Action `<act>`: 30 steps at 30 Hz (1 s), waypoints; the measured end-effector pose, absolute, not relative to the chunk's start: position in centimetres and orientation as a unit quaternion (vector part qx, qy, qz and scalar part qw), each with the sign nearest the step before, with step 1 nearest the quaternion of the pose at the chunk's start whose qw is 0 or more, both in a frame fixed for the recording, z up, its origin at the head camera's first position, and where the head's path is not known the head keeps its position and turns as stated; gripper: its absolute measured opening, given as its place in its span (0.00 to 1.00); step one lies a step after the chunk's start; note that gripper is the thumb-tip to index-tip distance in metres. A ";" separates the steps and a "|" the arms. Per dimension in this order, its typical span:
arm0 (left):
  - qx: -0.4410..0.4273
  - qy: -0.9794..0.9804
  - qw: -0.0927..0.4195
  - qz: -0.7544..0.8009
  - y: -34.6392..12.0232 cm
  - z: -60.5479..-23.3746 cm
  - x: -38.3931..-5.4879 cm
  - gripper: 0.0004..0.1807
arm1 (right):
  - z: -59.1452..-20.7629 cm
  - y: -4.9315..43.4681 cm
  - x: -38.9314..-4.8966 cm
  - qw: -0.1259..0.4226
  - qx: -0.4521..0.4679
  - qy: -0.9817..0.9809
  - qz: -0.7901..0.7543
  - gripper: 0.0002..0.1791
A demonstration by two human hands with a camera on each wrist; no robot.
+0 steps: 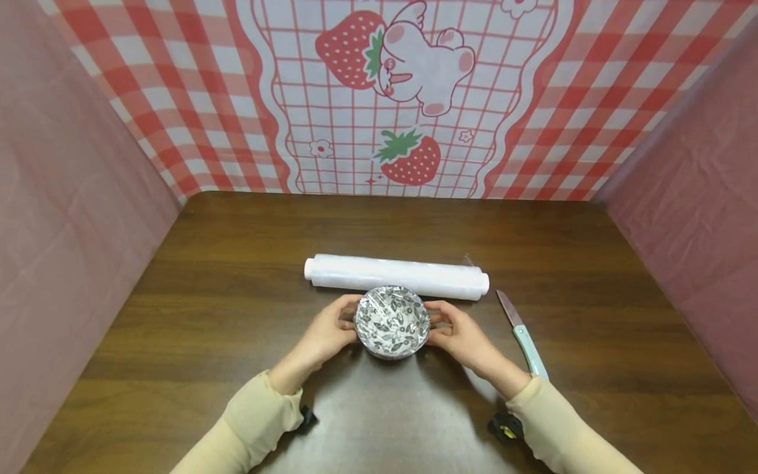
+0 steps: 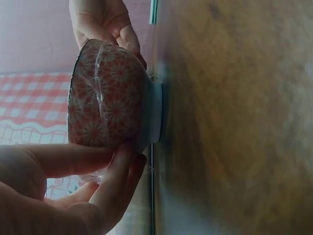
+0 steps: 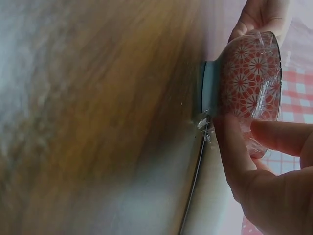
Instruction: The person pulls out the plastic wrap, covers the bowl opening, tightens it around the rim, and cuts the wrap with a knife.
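A small bowl (image 1: pixel 393 322) stands on the table, its top covered by clear cling film; leaves pattern the inside, and red with white flowers the outside. In the left wrist view, creased film runs down the wall of the bowl (image 2: pixel 105 98). My left hand (image 1: pixel 328 331) holds the bowl's left side with thumb and fingers. From the opposite side, my right hand (image 1: pixel 463 334) holds it too, fingertips on the lower wall in the right wrist view. Loose film (image 3: pixel 204 126) gathers near the bowl's foot there.
Right behind the bowl lies a roll of cling film (image 1: pixel 403 275). A knife with a pale green handle (image 1: pixel 529 349) lies to the right of my right hand, blade pointing away. Checked cloth (image 1: pixel 213 131) hangs behind the wooden table (image 1: pixel 195 316), with pink cloth at both sides.
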State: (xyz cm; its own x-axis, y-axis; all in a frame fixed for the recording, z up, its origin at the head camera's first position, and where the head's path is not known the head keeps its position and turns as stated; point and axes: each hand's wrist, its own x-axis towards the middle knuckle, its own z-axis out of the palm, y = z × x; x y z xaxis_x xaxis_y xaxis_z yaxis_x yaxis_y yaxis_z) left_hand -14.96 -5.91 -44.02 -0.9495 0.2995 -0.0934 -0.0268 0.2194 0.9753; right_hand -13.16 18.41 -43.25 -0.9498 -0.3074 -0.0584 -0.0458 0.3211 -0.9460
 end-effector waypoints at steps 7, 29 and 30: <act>0.064 0.793 0.104 0.597 -6.2 -44.0 -15.0 0.28 | -43.3 18.0 -13.0 0.131 -0.100 0.795 -0.584 0.28; 0.052 0.844 0.084 0.528 -9.2 -43.9 -14.7 0.28 | -43.4 15.9 -13.5 0.179 -0.113 0.763 -0.610 0.31; 0.065 0.863 0.076 0.495 -9.3 -43.9 -14.6 0.28 | -43.4 16.2 -13.5 0.182 -0.117 0.765 -0.607 0.31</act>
